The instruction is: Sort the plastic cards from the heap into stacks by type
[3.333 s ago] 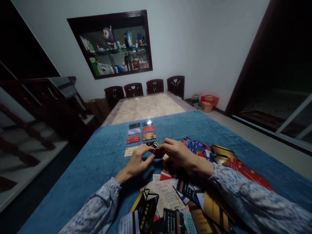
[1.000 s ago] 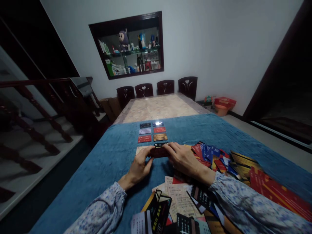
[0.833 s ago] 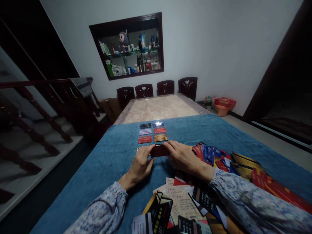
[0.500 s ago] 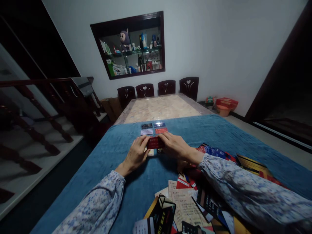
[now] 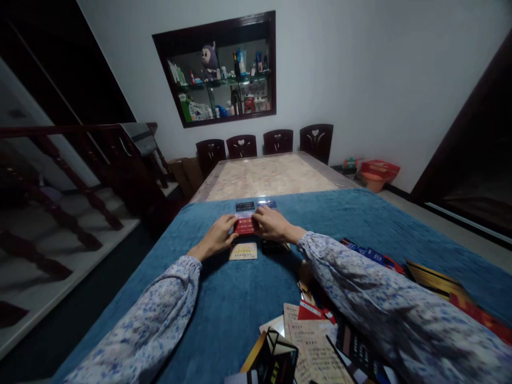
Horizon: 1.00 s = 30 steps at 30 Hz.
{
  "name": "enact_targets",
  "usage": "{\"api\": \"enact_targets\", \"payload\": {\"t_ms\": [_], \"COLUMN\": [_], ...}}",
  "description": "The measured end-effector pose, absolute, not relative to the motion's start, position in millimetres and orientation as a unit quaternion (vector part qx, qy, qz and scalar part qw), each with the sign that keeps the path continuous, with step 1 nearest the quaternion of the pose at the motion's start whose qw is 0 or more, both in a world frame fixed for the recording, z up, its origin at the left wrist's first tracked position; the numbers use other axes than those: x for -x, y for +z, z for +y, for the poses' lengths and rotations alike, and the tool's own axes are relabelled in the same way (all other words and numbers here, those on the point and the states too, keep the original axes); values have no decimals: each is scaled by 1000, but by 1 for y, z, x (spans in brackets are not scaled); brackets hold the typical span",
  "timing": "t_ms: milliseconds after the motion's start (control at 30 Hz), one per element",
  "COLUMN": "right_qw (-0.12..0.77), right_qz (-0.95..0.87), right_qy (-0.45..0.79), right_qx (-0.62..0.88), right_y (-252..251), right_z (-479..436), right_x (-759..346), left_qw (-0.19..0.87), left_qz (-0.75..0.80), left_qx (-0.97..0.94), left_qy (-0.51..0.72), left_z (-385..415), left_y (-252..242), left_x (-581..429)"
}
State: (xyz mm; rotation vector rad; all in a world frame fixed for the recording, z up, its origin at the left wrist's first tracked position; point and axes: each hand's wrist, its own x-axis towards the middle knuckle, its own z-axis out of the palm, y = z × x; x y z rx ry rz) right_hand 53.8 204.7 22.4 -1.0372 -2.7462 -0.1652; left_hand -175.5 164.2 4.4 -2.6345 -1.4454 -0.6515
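Note:
A red card (image 5: 245, 225) is pinched between my left hand (image 5: 218, 234) at its left end and my right hand (image 5: 272, 224) at its right end. It is held low over the blue cloth, partly covering a pale card (image 5: 243, 214). Beyond it are a black card (image 5: 245, 206) and a blue card (image 5: 266, 204). Nearer to me lies a cream card (image 5: 243, 251), and beside it a dark card (image 5: 274, 246) sits partly under my right hand.
A loose pile of cards and printed papers (image 5: 316, 344) covers the cloth at the front right, beneath my right sleeve. Gold cards (image 5: 436, 280) lie farther right. Chairs (image 5: 278, 141) stand behind the marble tabletop (image 5: 272, 173); a railing (image 5: 76, 184) is at left.
Both hands have moved slightly forward and left with the red card, which is now over the pale card. The cream card is now uncovered. The view has shifted a little.

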Motion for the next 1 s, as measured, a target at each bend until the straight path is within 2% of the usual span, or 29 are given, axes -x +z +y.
{"api": "enact_targets", "payload": {"t_ms": [167,400,1000], "right_qw": [68,40,30], "right_qz": [-935,-938,-940], "right_qy": [-34,-19,-8], "right_qx": [345,343,340], "right_y": [15,6,-2], "right_z": [218,228,235], "right_x": [-45,-39,-36], "left_qw": [-29,-65,-55], "left_qz": [-488,-507,-494], "left_qx": [850,845,860], "left_qy": [-194,-158,-118], "left_z": [178,184,195], "left_y": [-5,-10,-13], "left_x": [185,186,189]}}
